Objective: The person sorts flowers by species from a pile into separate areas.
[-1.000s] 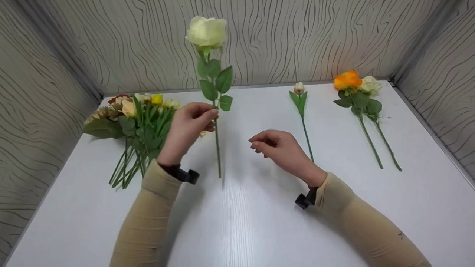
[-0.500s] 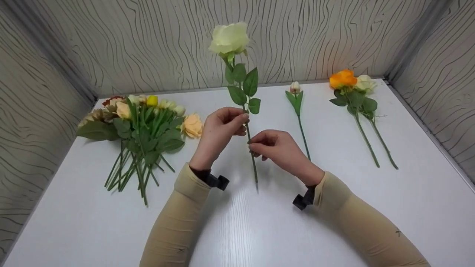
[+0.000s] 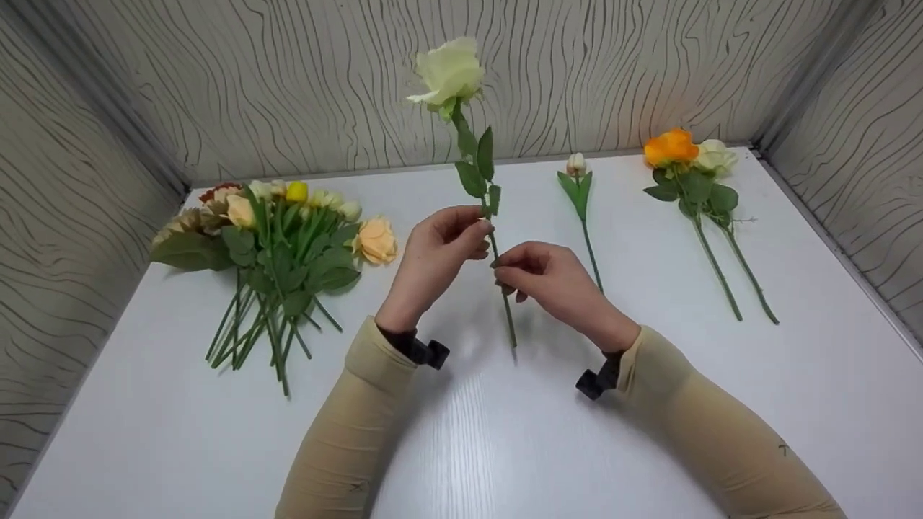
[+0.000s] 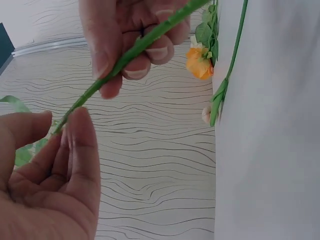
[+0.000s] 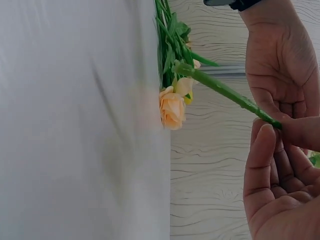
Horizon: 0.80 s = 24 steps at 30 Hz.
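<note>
A pale cream rose point(image 3: 448, 72) stands nearly upright above the white table, its bloom turned to the left. My left hand point(image 3: 440, 256) pinches its stem just under the lowest leaves. Lower on the same stem, the right hand point(image 3: 559, 285) grips with thumb and fingertips. In the left wrist view the green stem point(image 4: 135, 50) runs through both sets of fingers. Its cut end point(image 5: 182, 68) sticks out past the right hand in the right wrist view. The bloom is out of sight in both wrist views.
A heap of mixed flowers point(image 3: 281, 267) lies on the left of the table point(image 3: 180, 432), a peach rose point(image 3: 376, 240) at its right side. Behind the right hand lies a pinkish-white tulip point(image 3: 577, 191). An orange flower point(image 3: 670, 148) and a white rose point(image 3: 716, 157) lie farther right.
The left hand has carried the rose rightward to the right hand, which now grips the lower stem. Over the last half second the bloom has turned and tipped left.
</note>
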Each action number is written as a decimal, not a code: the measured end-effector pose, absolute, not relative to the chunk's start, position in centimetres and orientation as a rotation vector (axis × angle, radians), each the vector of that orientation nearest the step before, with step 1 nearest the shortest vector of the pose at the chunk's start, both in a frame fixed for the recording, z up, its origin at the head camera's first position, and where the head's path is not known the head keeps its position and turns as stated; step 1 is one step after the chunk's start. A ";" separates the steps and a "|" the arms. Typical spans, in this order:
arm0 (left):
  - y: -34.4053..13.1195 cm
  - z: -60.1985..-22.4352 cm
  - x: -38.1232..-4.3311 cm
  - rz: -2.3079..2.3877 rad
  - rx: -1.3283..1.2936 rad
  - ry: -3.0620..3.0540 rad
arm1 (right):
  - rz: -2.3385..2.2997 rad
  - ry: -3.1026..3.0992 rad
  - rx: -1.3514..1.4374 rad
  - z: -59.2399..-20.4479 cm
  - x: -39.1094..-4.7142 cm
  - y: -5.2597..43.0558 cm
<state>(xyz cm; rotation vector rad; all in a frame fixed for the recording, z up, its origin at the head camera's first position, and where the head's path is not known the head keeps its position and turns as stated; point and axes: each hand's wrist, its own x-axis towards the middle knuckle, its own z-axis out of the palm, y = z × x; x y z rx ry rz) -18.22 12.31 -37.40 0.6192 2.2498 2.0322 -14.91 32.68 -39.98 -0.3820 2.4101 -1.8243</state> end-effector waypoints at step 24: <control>18.3 -40.7 -13.8 0.341 1.545 2.878 | -0.948 2.891 0.340 -38.9 -14.6 58.9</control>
